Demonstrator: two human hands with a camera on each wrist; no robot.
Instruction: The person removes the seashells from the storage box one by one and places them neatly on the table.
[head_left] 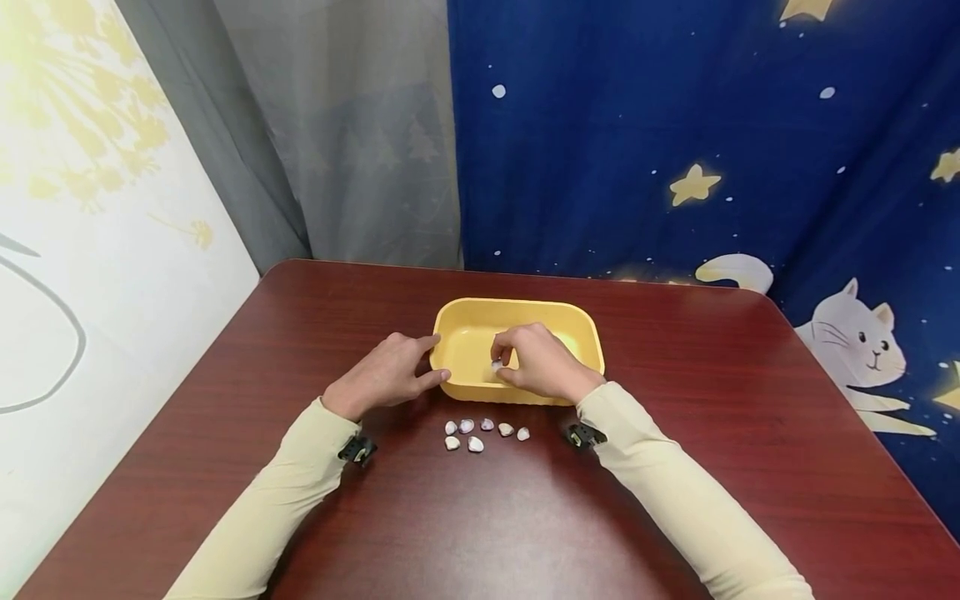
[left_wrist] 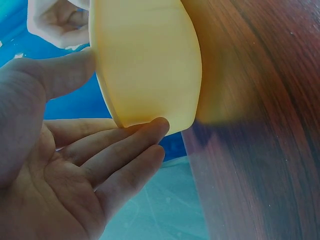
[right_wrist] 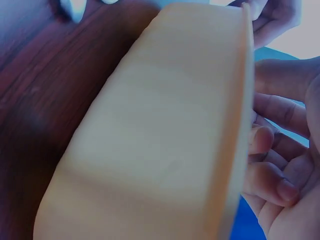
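A yellow plastic tub (head_left: 517,395) stands on the table. At its left end my left hand (head_left: 386,375) rests against the rim, thumb and fingers spread around the corner. The left wrist view shows these fingers (left_wrist: 127,155) nearly straight along the outer wall. My right hand (head_left: 543,362) reaches over the near rim into the tub and pinches a small pale seashell (head_left: 497,365) between thumb and fingertips. In the right wrist view the tub's wall (right_wrist: 165,125) hides the shell, while the curled fingers (right_wrist: 272,182) show beyond the rim.
Several small white and purplish seashells (head_left: 476,445) lie in two loose rows on the dark red wooden table (head_left: 360,517), just in front of the tub. Grey and blue curtains (head_left: 570,150) hang behind the table's far edge.
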